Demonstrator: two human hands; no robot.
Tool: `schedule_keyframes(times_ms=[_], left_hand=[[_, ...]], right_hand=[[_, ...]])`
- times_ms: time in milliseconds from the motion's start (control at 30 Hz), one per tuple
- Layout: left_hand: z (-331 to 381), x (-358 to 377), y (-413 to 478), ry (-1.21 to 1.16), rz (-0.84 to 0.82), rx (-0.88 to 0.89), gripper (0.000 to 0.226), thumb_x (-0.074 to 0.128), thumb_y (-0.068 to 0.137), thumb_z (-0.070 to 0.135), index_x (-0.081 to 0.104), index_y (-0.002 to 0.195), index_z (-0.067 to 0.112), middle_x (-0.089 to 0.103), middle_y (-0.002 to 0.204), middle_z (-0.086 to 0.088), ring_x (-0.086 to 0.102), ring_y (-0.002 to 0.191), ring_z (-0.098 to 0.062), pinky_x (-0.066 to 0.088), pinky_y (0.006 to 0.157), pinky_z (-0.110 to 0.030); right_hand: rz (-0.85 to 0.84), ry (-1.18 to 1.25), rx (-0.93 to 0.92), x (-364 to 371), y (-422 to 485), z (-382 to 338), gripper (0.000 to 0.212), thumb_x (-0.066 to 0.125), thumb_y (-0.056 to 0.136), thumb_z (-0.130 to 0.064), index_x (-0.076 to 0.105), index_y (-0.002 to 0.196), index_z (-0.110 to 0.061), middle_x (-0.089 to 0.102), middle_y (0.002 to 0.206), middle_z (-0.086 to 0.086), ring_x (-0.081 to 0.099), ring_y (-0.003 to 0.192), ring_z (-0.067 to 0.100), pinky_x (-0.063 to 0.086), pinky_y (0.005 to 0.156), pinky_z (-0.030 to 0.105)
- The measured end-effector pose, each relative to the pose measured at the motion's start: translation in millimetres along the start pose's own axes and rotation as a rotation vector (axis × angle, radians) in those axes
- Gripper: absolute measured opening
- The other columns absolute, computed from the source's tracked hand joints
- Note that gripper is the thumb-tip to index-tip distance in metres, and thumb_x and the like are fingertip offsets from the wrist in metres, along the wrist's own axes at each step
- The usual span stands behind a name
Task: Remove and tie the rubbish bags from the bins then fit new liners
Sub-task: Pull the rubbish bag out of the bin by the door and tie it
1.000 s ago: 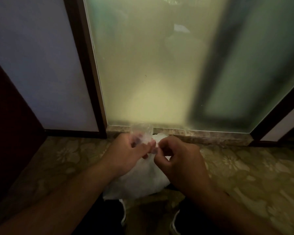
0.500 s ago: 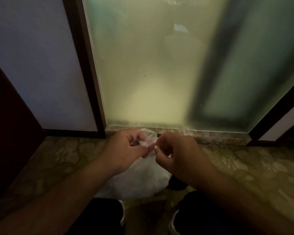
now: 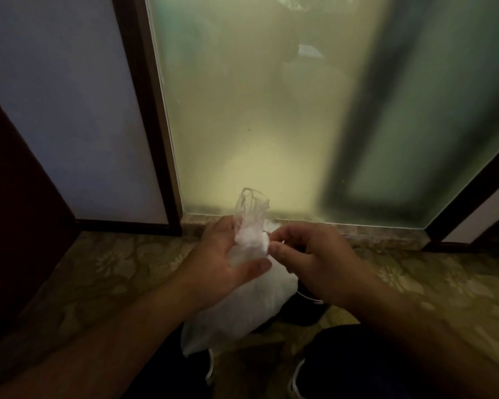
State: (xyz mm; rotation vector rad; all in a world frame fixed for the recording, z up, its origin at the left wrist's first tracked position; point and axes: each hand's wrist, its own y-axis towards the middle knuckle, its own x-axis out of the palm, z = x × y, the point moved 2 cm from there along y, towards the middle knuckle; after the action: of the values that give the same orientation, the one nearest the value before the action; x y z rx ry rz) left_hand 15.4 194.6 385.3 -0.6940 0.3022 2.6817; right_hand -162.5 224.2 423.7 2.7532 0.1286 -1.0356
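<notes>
Your left hand (image 3: 225, 260) grips the white rubbish bag (image 3: 242, 306) by its gathered neck, thumb across the front. The loose clear top stands up above your fingers. Your right hand (image 3: 314, 263) pinches the plastic just beside it, fingertips blurred. The bag's belly hangs between your forearms, hiding most of a dark bin (image 3: 308, 312) below your right hand. Shapes behind the frosted glass door (image 3: 271, 125) are too hazy to make out.

One white thin plastic rubbish bag (image 3: 242, 306) sat between the fingers (image 3: 283, 250) of two bare hands, the left hand (image 3: 216, 260) and the right hand (image 3: 314, 260). Just below the right fingers showed one dark round bin (image 3: 303, 311), and two white-edged dark shoes (image 3: 211, 370) lay lower.
</notes>
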Motion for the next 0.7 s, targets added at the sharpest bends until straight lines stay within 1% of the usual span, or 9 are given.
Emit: schedule_keyframes(times_ms=[67, 100, 133, 200, 300, 400, 467, 600, 700], left_hand=[[4, -2, 0, 0.032, 0.099, 0.061, 0.041, 0.079, 0.075, 0.047, 0.048, 0.096, 0.064, 0.042, 0.109, 0.037, 0.051, 0.109, -0.004, 0.048, 0.094, -0.034], [6, -3, 1, 0.063, 0.111, 0.083, 0.036, 0.08, 0.075, 0.043, 0.052, 0.092, 0.059, 0.044, 0.105, 0.036, 0.052, 0.105, -0.003, 0.049, 0.092, -0.034], [6, -4, 3, 0.107, 0.116, 0.106, 0.031, 0.08, 0.075, 0.042, 0.055, 0.09, 0.054, 0.044, 0.102, 0.035, 0.053, 0.102, -0.003, 0.049, 0.09, -0.033], [3, -8, 6, 0.234, 0.094, 0.153, 0.017, 0.076, 0.076, 0.048, 0.068, 0.09, 0.041, 0.045, 0.098, 0.035, 0.053, 0.099, -0.006, 0.05, 0.088, -0.037], [-10, -15, 10, 0.347, 0.067, 0.232, 0.04, 0.061, 0.077, 0.062, 0.076, 0.085, 0.026, 0.061, 0.102, 0.024, 0.053, 0.101, -0.003, 0.05, 0.086, -0.038], [-18, -20, 11, 0.39, 0.066, 0.307, 0.039, 0.059, 0.079, 0.057, 0.077, 0.086, 0.023, 0.066, 0.104, 0.016, 0.056, 0.1, -0.005, 0.05, 0.085, -0.035], [-19, -22, 12, 0.395, 0.067, 0.336, 0.038, 0.058, 0.081, 0.055, 0.077, 0.088, 0.023, 0.068, 0.103, 0.016, 0.056, 0.098, -0.002, 0.049, 0.083, -0.028], [-19, -27, 16, 0.32, 0.096, 0.311, 0.043, 0.056, 0.079, 0.059, 0.077, 0.084, 0.022, 0.069, 0.098, 0.018, 0.054, 0.099, 0.004, 0.039, 0.081, -0.008], [-19, -27, 21, 0.282, 0.117, 0.288, 0.042, 0.058, 0.078, 0.056, 0.076, 0.084, 0.019, 0.067, 0.092, 0.017, 0.055, 0.096, 0.0, 0.044, 0.081, -0.017]], right_hand=[[-0.002, 0.027, -0.012, 1, -2, -5, 0.014, 0.068, 0.092, -0.03, 0.071, 0.078, -0.033, 0.067, 0.067, 0.002, 0.061, 0.06, 0.024, 0.051, 0.056, 0.044], [-0.001, 0.018, -0.014, 1, -2, -5, 0.014, 0.068, 0.091, -0.03, 0.07, 0.077, -0.032, 0.066, 0.065, 0.0, 0.057, 0.055, 0.019, 0.047, 0.052, 0.04], [-0.005, -0.006, -0.015, 0, -2, -5, 0.014, 0.069, 0.091, -0.03, 0.07, 0.077, -0.031, 0.065, 0.063, -0.003, 0.052, 0.051, 0.01, 0.042, 0.048, 0.032], [-0.025, -0.065, -0.008, -1, -2, -6, 0.016, 0.069, 0.089, -0.031, 0.068, 0.074, -0.031, 0.063, 0.061, -0.007, 0.051, 0.051, 0.003, 0.038, 0.047, 0.019], [-0.068, -0.11, 0.011, -1, -3, -8, 0.023, 0.068, 0.09, -0.03, 0.061, 0.068, -0.032, 0.061, 0.059, -0.006, 0.049, 0.05, 0.003, 0.039, 0.047, 0.017], [-0.089, -0.086, 0.032, -1, -4, -8, 0.025, 0.066, 0.088, -0.027, 0.059, 0.065, -0.028, 0.057, 0.058, -0.008, 0.046, 0.049, 0.003, 0.037, 0.047, 0.018], [-0.098, -0.067, 0.032, 0, -5, -8, 0.024, 0.065, 0.086, -0.028, 0.059, 0.064, -0.027, 0.057, 0.059, -0.008, 0.047, 0.051, 0.003, 0.037, 0.048, 0.017], [-0.072, 0.074, 0.063, -2, -5, -6, 0.014, 0.057, 0.074, -0.032, 0.059, 0.063, -0.024, 0.055, 0.057, -0.012, 0.045, 0.052, 0.003, 0.037, 0.052, 0.028], [-0.05, 0.247, 0.107, -3, -5, -7, 0.016, 0.057, 0.076, -0.025, 0.062, 0.061, -0.025, 0.051, 0.051, -0.012, 0.042, 0.047, 0.003, 0.033, 0.052, 0.026]])
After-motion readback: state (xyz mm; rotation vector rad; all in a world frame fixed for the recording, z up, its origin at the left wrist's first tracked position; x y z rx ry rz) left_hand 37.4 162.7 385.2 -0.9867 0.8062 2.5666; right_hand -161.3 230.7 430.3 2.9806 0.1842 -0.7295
